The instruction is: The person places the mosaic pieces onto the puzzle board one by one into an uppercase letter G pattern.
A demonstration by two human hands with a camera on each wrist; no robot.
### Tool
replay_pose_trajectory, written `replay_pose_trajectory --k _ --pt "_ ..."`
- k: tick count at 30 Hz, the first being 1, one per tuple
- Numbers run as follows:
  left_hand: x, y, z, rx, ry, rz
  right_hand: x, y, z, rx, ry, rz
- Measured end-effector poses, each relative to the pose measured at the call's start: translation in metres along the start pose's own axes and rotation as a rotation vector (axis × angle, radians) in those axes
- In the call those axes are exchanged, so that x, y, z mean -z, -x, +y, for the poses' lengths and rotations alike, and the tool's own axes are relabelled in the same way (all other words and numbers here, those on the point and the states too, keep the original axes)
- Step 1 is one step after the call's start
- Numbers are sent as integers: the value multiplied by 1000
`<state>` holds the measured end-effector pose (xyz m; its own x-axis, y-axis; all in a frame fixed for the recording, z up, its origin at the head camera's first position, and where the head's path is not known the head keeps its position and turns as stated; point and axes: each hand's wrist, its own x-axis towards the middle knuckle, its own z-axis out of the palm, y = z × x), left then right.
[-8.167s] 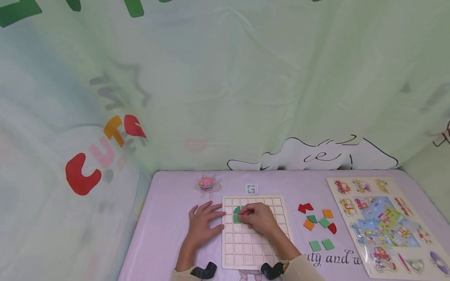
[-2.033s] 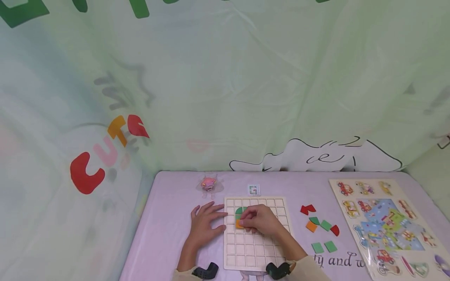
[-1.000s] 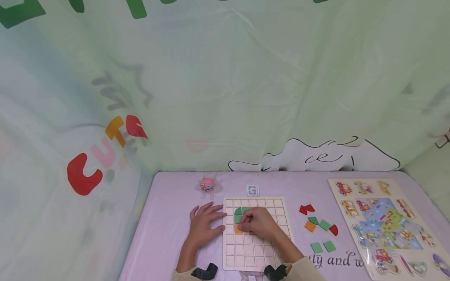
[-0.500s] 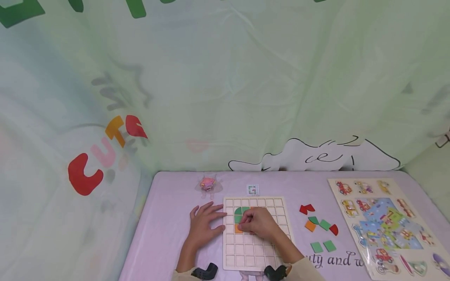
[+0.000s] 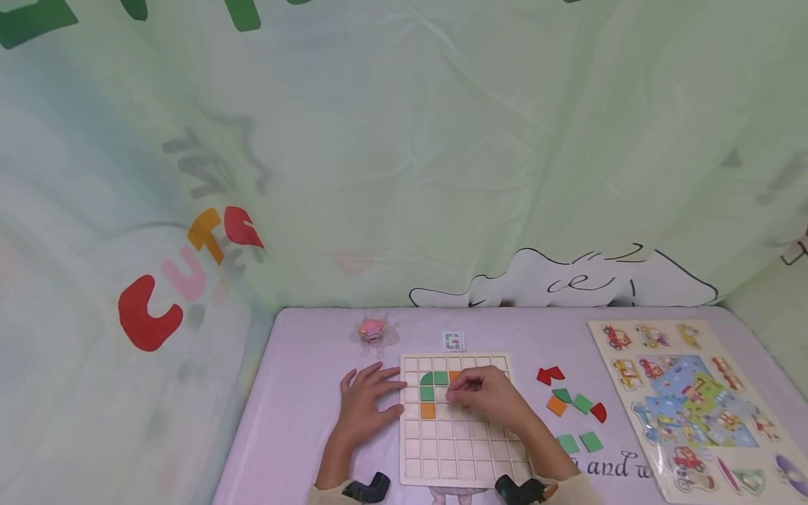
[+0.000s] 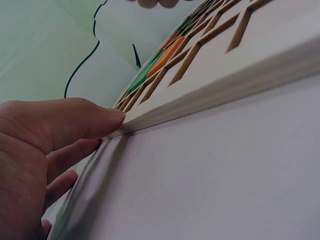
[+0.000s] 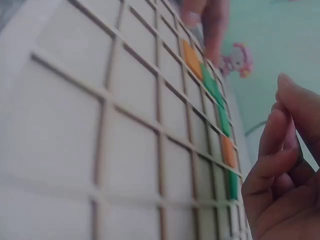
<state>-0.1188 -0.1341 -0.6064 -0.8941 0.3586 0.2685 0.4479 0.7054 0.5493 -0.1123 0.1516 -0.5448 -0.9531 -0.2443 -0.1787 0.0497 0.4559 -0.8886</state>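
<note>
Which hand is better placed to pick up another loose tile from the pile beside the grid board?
The right hand, probably. It hovers over the grid board on the side nearest the loose tiles and appears to hold nothing. The left hand lies flat at the board's opposite edge, fingertips touching it.

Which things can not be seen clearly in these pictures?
- Head view: the right hand covers some cells of the wooden grid board; any tile beneath is hidden.
- Small printed card behind the board: too small to read.
- Left wrist view: the left hand blocks the board's corner.
- Right wrist view: the pink toy figure is blurred.
</note>
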Motion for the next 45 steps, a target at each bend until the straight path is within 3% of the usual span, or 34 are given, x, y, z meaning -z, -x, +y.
replay_pose_trajectory --k 8,15,24,31,45 --pt "-2 0 -1 3 -5 -2 59 16 6 -57 92 114" --pt "-2 0 0 -3 0 6 106 39 34 -157 164 194" --pt "-1 0 -1 0 -8 -2 149 62 64 -410 256 266" --pt "-1 2 -1 11 -16 -5 163 75 72 -524 221 293" --pt "-1 1 0 5 -10 -4 159 75 91 -601 186 225"
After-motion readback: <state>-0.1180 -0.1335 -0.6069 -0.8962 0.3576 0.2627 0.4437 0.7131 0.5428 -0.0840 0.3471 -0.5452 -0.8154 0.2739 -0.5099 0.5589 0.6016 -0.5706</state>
